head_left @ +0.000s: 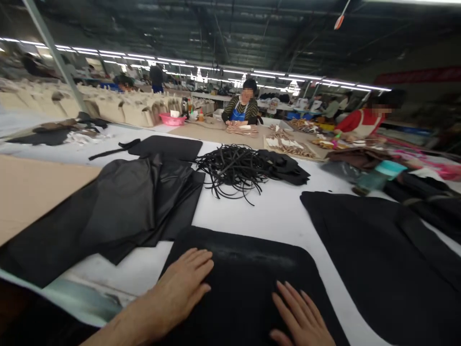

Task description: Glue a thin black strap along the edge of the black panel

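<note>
A black fabric panel [245, 274] with rounded corners lies flat on the white table in front of me. Along its far edge runs a faint pale, dusty streak. My left hand [183, 283] rests on the panel's left side, its fingers stretched out and pointing right. On the right side of the same panel lies my right hand [298, 312], palm down with fingers apart; the picture's bottom edge cuts it off. Neither hand grips anything. To the left are black leather-like sheets [126, 202], folded over one another. More black panels [374, 250] lie to the right.
A tangled heap of black strips [234, 166] sits beyond the panel. A jar with a turquoise lid [380, 175] stands at right. Farther back are a pink basket [173, 118] and two people at tables, one in blue [237, 113], one in red [355, 122].
</note>
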`<state>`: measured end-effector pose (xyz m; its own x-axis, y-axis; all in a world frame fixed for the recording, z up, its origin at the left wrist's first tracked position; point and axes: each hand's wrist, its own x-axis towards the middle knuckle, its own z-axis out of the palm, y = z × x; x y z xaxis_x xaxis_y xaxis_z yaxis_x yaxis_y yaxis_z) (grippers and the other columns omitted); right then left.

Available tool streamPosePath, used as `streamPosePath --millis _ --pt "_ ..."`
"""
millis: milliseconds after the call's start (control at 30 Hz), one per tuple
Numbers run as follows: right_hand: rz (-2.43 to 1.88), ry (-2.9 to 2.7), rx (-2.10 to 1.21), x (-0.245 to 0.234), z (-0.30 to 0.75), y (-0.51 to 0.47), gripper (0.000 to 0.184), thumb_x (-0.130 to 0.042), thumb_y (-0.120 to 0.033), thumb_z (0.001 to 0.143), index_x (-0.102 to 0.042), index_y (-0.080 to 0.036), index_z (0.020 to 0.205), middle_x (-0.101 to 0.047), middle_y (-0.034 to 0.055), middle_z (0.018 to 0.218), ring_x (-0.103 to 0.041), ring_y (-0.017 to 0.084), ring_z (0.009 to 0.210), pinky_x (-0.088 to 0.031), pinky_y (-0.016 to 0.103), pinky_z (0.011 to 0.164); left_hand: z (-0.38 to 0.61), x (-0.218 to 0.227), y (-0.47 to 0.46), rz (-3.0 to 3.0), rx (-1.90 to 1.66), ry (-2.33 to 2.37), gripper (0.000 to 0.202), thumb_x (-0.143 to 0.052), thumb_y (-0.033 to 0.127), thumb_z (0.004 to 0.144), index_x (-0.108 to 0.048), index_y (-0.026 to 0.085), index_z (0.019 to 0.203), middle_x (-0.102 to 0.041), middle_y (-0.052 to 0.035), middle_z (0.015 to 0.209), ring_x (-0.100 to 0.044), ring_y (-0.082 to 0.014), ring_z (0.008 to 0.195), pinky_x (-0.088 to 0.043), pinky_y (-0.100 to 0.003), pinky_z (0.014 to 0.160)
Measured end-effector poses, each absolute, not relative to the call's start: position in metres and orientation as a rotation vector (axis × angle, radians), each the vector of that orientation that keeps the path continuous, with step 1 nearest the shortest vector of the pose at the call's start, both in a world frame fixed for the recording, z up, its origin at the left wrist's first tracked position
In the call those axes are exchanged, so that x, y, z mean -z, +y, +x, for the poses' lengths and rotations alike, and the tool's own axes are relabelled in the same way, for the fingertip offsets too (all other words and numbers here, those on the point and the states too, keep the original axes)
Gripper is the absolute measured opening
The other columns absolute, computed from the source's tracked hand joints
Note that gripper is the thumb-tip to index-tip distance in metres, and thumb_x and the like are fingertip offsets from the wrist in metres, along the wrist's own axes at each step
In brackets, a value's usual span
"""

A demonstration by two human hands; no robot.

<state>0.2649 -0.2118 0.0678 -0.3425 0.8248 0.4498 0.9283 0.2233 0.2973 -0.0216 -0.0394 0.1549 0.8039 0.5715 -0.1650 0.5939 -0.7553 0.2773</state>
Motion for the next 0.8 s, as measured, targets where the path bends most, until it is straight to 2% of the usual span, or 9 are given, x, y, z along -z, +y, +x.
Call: streamPosePath --millis 100,167,300,367,433,500,600,700,800 --pt "-1.657 -2.402 0.552 -0.075 0.249 -0.203 0.073 -0.048 -0.065 0.078 -0.043 -0.019 0.134 -0.055 0.0078 0.13 -0.055 0.028 0.114 -0.043 0.041 0.09 -0.012 -0.124 -0.055 2.613 0.14 0.702 0.068 -0.057 0.051 0.082 -0.029 0.023 0.138 -0.023 -0.0075 0.149 -0.019 -0.0263 0.137 -0.02 -0.049 0.114" --pt "-1.671 -2.43 0.443 -0.073 0.24 -0.202 0.086 -0.045 -0.071 0.075 -0.033 -0.017 0.14 -0.051 0.0103 0.134 -0.05 0.03 0.119 -0.04 0.043 0.093 -0.015 -0.107 -0.057 2.642 0.134 0.643 0.081 -0.053 0.065 0.078 -0.022 0.023 0.141 -0.018 -0.0087 0.15 -0.013 -0.0282 0.138 -0.014 -0.054 0.114" --pt "-1.743 -2.444 0.372 -0.066 0.23 -0.208 0.104 -0.05 -0.08 0.062 -0.03 -0.017 0.142 -0.044 0.0133 0.139 -0.044 0.035 0.122 -0.035 0.049 0.096 -0.026 -0.097 -0.051 2.703 0.118 0.592 0.093 -0.042 0.078 0.071 -0.014 0.025 0.142 -0.016 -0.0095 0.151 -0.01 -0.0293 0.139 -0.008 -0.057 0.113" --pt "-1.801 -2.43 0.356 -0.065 0.226 -0.212 0.108 -0.059 -0.078 0.056 -0.031 -0.017 0.141 -0.041 0.0135 0.141 -0.042 0.037 0.123 -0.033 0.052 0.097 -0.029 -0.099 -0.049 2.718 0.142 0.565 0.101 -0.043 0.082 0.066 -0.013 0.023 0.142 -0.015 -0.0116 0.151 -0.009 -0.0307 0.139 -0.007 -0.058 0.113" --pt "-1.843 -2.418 0.383 -0.063 0.222 -0.216 0.103 -0.07 -0.063 0.057 -0.031 -0.017 0.141 -0.04 0.0125 0.143 -0.041 0.038 0.124 -0.03 0.054 0.099 -0.031 -0.1 -0.049 2.737 0.182 0.529 0.108 -0.05 0.083 0.061 -0.011 0.023 0.142 -0.012 -0.0128 0.151 -0.008 -0.0316 0.139 -0.006 -0.058 0.113" --pt "-1.865 -2.396 0.473 -0.059 0.218 -0.223 0.09 -0.073 -0.039 0.061 -0.034 -0.018 0.139 -0.042 0.0102 0.142 -0.041 0.037 0.124 -0.028 0.053 0.1 -0.034 -0.1 -0.052 2.769 0.238 0.524 0.111 -0.064 0.073 0.059 -0.008 0.025 0.142 -0.01 -0.0122 0.151 -0.006 -0.0319 0.139 -0.005 -0.059 0.112" --pt "-1.87 -2.328 0.662 -0.05 0.214 -0.233 0.074 -0.059 -0.01 0.065 -0.041 -0.022 0.135 -0.05 0.0073 0.136 -0.044 0.035 0.121 -0.028 0.052 0.1 -0.043 -0.089 -0.059 2.86 0.306 0.621 0.109 -0.077 0.039 0.059 -0.007 0.029 0.142 -0.006 -0.0095 0.152 -0.003 -0.0332 0.138 -0.007 -0.062 0.111" --pt "-1.881 -2.269 0.8 -0.043 0.214 -0.239 0.067 -0.047 -0.003 0.068 -0.046 -0.023 0.131 -0.057 0.0079 0.129 -0.05 0.035 0.116 -0.031 0.052 0.096 -0.061 -0.069 -0.065 2.998 0.341 0.803 0.104 -0.066 0.009 0.057 -0.01 0.034 0.141 -0.01 -0.0065 0.152 -0.005 -0.035 0.138 -0.013 -0.063 0.111" --pt "-1.823 -2.297 0.859 -0.039 0.22 -0.243 0.056 -0.046 -0.013 0.075 -0.048 -0.023 0.13 -0.061 0.0094 0.124 -0.055 0.035 0.11 -0.034 0.052 0.092 -0.087 -0.051 -0.07 3.142 0.239 0.991 0.097 -0.052 -0.004 0.059 -0.015 0.036 0.141 -0.018 -0.0042 0.15 -0.007 -0.033 0.137 -0.018 -0.06 0.111"
